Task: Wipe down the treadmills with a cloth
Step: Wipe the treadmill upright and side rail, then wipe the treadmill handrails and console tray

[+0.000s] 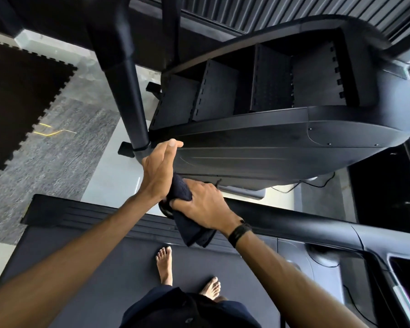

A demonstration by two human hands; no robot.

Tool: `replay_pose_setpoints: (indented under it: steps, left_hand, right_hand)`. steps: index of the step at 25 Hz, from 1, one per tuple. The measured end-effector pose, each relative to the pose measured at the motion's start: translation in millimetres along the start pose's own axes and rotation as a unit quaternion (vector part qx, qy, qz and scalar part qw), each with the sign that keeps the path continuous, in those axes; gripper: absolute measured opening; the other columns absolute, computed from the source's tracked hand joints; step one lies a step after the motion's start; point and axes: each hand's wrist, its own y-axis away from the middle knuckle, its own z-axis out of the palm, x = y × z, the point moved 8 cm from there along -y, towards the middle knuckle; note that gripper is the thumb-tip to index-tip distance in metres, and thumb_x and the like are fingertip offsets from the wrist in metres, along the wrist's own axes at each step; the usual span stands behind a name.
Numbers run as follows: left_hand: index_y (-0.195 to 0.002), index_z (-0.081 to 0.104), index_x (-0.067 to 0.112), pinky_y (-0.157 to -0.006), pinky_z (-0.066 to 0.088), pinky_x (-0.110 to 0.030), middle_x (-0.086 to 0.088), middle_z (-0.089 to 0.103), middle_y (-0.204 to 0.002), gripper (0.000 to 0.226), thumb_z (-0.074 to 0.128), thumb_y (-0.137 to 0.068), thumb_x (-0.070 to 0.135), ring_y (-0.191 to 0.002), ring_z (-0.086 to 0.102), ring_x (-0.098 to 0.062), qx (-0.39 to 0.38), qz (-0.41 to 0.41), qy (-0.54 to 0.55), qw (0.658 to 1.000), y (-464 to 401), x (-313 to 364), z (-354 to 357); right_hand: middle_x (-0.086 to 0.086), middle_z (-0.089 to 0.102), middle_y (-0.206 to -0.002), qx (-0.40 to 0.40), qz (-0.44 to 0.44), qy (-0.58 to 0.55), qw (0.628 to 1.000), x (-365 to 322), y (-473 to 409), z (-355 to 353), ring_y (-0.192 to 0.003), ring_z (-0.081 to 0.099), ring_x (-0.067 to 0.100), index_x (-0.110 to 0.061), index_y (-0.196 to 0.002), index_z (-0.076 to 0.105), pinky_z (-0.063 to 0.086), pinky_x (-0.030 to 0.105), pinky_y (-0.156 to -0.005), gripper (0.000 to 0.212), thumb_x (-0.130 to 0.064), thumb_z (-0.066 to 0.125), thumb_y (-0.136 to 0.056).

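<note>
Single head view; we look steeply down from standing height, near our own hands (175, 185) and bare feet (165, 266) on the treadmill belt (81, 268); stair machine (270, 114) beyond.

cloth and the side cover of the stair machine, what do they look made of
Cloth: dark navy fabric, likely terry or microfibre; it hangs in soft folds from the right hand. Side cover: probably moulded matte black plastic, with smooth curves, ridges and small screws.

1. Daylight seems to enter from the right edge, where a pale strip is blown out.
2. The black machine housing (258, 147) shows only soft sheen; its recesses go nearly featureless.
3. Wide-angle bending curves lines near the borders.
4. Slight blur softens the upper right corner.
</note>
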Motion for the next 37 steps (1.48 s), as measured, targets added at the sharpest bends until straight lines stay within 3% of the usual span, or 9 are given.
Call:
replay_pose_setpoints:
  steps: [7,11,14,19,21,24,30,33,37]
  left_hand:
    - [-0.103,0.072,0.021,-0.102,0.041,-0.058,0.012,0.065,-0.112,0.045,0.031,-0.102,0.042,-0.115,0.061,-0.014,-0.113,0.157,-0.052,0.98,16.7,40.2,85.9]
    - [-0.102,0.072,0.022,-0.104,0.038,-0.055,0.013,0.065,-0.11,0.047,0.029,-0.102,0.044,-0.114,0.06,-0.01,-0.16,0.17,-0.099,0.967,29.3,48.2,126.0]
    - [-0.102,0.071,0.024,-0.106,0.035,-0.054,0.014,0.066,-0.109,0.05,0.026,-0.101,0.046,-0.113,0.059,-0.006,-0.178,0.174,-0.129,0.96,41.4,51.6,147.4]
    - [-0.101,0.071,0.025,-0.108,0.032,-0.051,0.014,0.067,-0.109,0.054,0.023,-0.099,0.051,-0.111,0.059,-0.006,-0.176,0.178,-0.169,0.953,64.7,65.3,183.9]
    - [-0.101,0.07,0.025,-0.107,0.033,-0.052,0.013,0.067,-0.107,0.055,0.023,-0.098,0.053,-0.11,0.06,-0.008,-0.174,0.187,-0.175,0.951,76.1,72.2,201.8]
    - [-0.098,0.069,0.027,-0.106,0.035,-0.053,0.017,0.064,-0.102,0.053,0.023,-0.098,0.053,-0.108,0.06,-0.009,-0.179,0.193,-0.184,0.947,92.7,78.7,229.7]
    - [-0.1,0.07,0.021,-0.109,0.026,-0.041,0.013,0.066,-0.108,0.065,0.016,-0.093,0.057,-0.11,0.057,-0.006,-0.226,0.214,-0.211,0.927,131.1,103.8,300.9]
    - [-0.1,0.07,0.021,-0.103,0.02,-0.026,0.014,0.066,-0.108,0.068,0.015,-0.093,0.06,-0.107,0.052,0.007,-0.243,0.229,-0.215,0.918,139.9,115.8,331.1]
    - [-0.097,0.069,0.019,-0.099,0.013,-0.013,0.013,0.066,-0.105,0.069,0.014,-0.094,0.06,-0.107,0.049,0.009,-0.284,0.256,-0.222,0.897,151.2,128.1,378.7]
  right_hand:
    - [-0.011,0.06,-0.078,0.095,0.003,-0.032,0.995,56.9,49.4,-43.5,-0.072,0.047,0.012,-0.031,-0.074,0.042,0.03,0.028,-0.07,0.027,-0.057,0.041,-0.07]
    - [-0.011,0.064,-0.081,0.135,0.004,-0.024,0.991,90.5,78.9,-62.4,-0.077,0.055,0.013,-0.026,-0.083,0.055,0.035,0.026,-0.073,0.029,-0.051,0.044,-0.074]
    - [-0.013,0.062,-0.082,0.15,0.008,-0.014,0.989,115.9,99.6,-75.1,-0.076,0.052,0.01,-0.03,-0.083,0.049,0.033,0.023,-0.077,0.02,-0.049,0.045,-0.076]
    - [-0.017,0.06,-0.08,0.171,0.024,-0.007,0.985,163.4,135.3,-102.1,-0.072,0.048,0.006,-0.028,-0.087,0.058,0.036,0.025,-0.075,0.026,-0.048,0.046,-0.075]
    - [-0.011,0.07,-0.089,0.171,0.037,0.007,0.985,187.5,150.6,-114.7,-0.081,0.058,0.011,-0.029,-0.097,0.067,0.043,0.027,-0.08,0.039,-0.05,0.043,-0.073]
    - [-0.007,0.073,-0.103,0.178,0.062,0.018,0.982,224.0,174.0,-134.0,-0.095,0.061,0.014,-0.036,-0.108,0.07,0.041,0.026,-0.084,0.038,-0.045,0.05,-0.076]
    - [-0.003,0.074,-0.101,0.178,0.172,0.062,0.967,322.8,221.3,-168.5,-0.099,0.065,0.023,-0.031,-0.105,0.071,0.048,0.033,-0.085,0.058,-0.062,0.036,-0.072]
    - [0.008,0.073,-0.099,0.2,0.248,0.062,0.946,375.0,254.7,-192.8,-0.1,0.063,0.031,-0.019,-0.095,0.069,0.046,0.037,-0.084,0.05,-0.058,0.045,-0.078]
    - [0.001,0.066,-0.122,0.245,0.309,0.028,0.918,429.2,303.5,-214.1,-0.119,0.055,0.026,-0.023,-0.113,0.067,0.038,0.035,-0.103,0.056,-0.061,0.044,-0.078]
